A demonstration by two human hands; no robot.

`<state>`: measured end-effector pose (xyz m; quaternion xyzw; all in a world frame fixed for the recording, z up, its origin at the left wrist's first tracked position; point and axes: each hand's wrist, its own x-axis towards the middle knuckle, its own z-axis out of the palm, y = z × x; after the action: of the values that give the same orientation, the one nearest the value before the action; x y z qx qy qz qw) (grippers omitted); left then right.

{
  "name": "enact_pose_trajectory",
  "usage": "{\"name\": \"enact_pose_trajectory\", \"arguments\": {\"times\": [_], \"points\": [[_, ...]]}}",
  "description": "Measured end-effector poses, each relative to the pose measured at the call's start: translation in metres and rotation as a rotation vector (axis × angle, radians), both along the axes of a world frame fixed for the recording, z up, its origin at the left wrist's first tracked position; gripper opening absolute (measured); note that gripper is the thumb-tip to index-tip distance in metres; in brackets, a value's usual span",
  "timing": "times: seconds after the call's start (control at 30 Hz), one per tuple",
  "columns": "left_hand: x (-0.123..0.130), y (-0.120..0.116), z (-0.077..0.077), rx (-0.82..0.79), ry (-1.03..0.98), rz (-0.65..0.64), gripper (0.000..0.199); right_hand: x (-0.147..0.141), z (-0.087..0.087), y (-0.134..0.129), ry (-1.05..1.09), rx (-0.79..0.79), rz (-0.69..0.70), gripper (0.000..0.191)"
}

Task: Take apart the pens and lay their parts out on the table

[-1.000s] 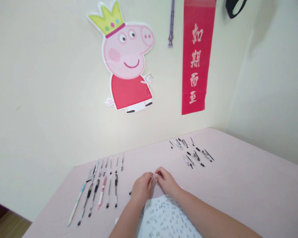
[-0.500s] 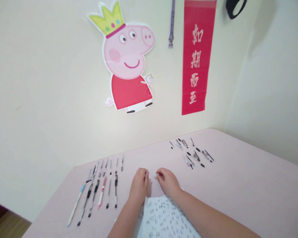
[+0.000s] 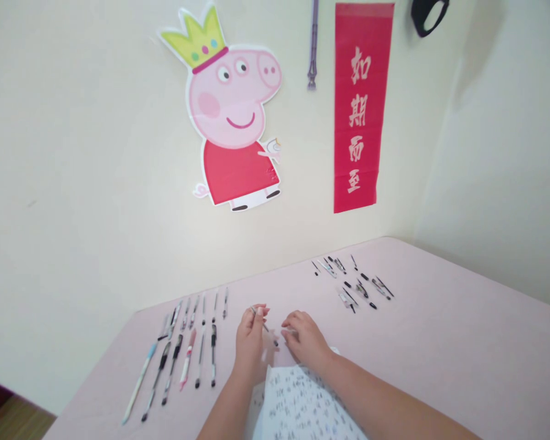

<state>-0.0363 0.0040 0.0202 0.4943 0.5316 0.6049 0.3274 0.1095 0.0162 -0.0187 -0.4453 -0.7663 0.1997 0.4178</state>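
A sheet of paper (image 3: pixel 305 406) with writing on it lies on the pink worktop (image 3: pixel 444 348). Just past the paper's top edge, the left hand (image 3: pixel 250 333) has its thumb and fingers closed on a thin pen (image 3: pixel 266 326). The pen leans, with its dark end low, close to the paper's top. The right hand (image 3: pixel 308 337) is just past the paper too, its fingers bent. I cannot tell if it has hold of something tiny. Left of the paper, more pens lie in two rows, and one is a pink pen (image 3: pixel 187 359). Far past the paper, to its right, lie small pen parts (image 3: pixel 362 289), many of them black.
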Motion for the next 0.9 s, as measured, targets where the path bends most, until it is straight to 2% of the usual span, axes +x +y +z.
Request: {"name": "enact_pose_trajectory", "arguments": {"times": [0.13, 0.2, 0.33, 0.47, 0.53, 0.63, 0.9], "points": [[0.002, -0.002, 0.0, -0.126, -0.244, 0.013, 0.04, -0.002, 0.006, -0.003, -0.004, 0.025, 0.075, 0.022], [0.001, 0.0, -0.004, -0.113, -0.385, -0.007, 0.041, -0.002, 0.008, -0.003, 0.006, 0.023, 0.101, 0.029], [-0.001, 0.006, -0.012, -0.085, -0.599, -0.062, 0.03, -0.002, 0.005, -0.002, 0.044, 0.026, 0.112, 0.034], [0.0, 0.006, -0.014, -0.179, -0.741, -0.164, 0.016, -0.003, -0.005, 0.005, 0.076, 0.044, 0.062, 0.034], [0.001, 0.006, -0.015, -0.246, -0.777, -0.23, 0.012, -0.003, -0.01, 0.009, 0.108, 0.043, 0.039, 0.035], [0.002, 0.005, -0.017, -0.293, -0.767, -0.271, 0.016, -0.003, -0.014, 0.013, 0.137, 0.036, 0.026, 0.037], [0.0, 0.01, -0.023, -0.284, -0.719, -0.22, 0.009, -0.004, -0.014, 0.013, 0.127, 0.035, 0.051, 0.043]]}}
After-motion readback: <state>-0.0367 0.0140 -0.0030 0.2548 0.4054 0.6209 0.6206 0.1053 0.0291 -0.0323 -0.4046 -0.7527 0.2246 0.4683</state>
